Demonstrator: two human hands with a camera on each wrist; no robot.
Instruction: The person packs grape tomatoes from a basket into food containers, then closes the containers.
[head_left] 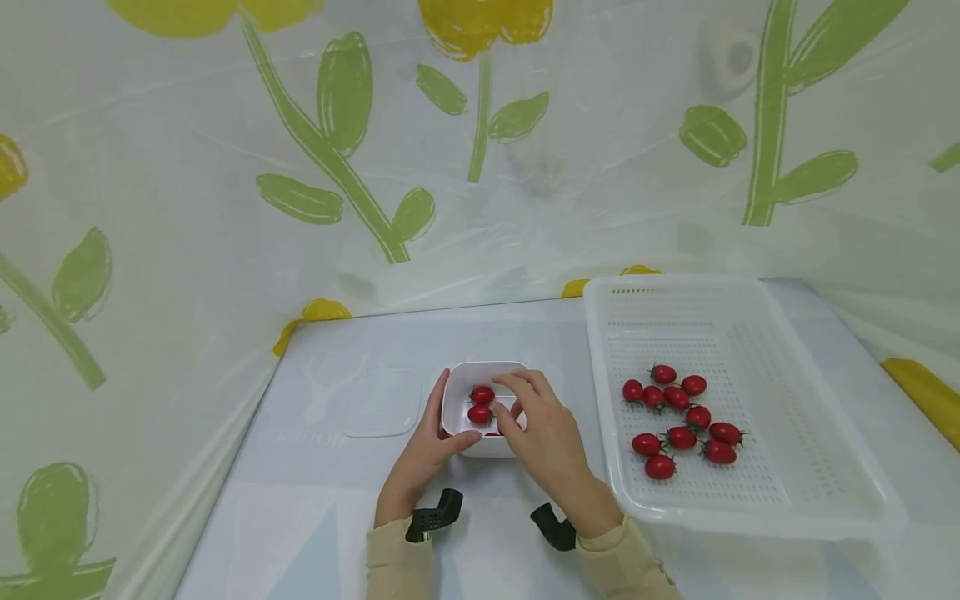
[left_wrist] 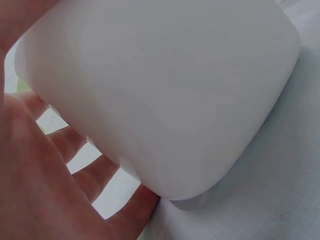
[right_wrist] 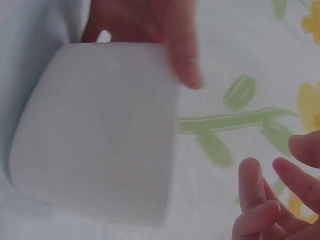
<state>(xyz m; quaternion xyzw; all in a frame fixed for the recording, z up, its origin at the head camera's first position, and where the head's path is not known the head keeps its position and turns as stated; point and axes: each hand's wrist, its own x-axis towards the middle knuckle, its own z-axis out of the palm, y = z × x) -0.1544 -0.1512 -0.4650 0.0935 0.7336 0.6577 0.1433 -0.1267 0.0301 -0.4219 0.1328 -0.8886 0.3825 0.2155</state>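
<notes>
While a clear, rounded-square lid lies flat at left on a pale table, a person's left hand grips a small white container near it, fingers along the left wall and thumb at the near rim. Two red cherry tomatoes sit inside, a sliver of red showing at the near edge. The right hand, thumb and loosely bent fingers parted, hovers over the container's right side. At right, more tomatoes lie clustered in a large white perforated basket.
</notes>
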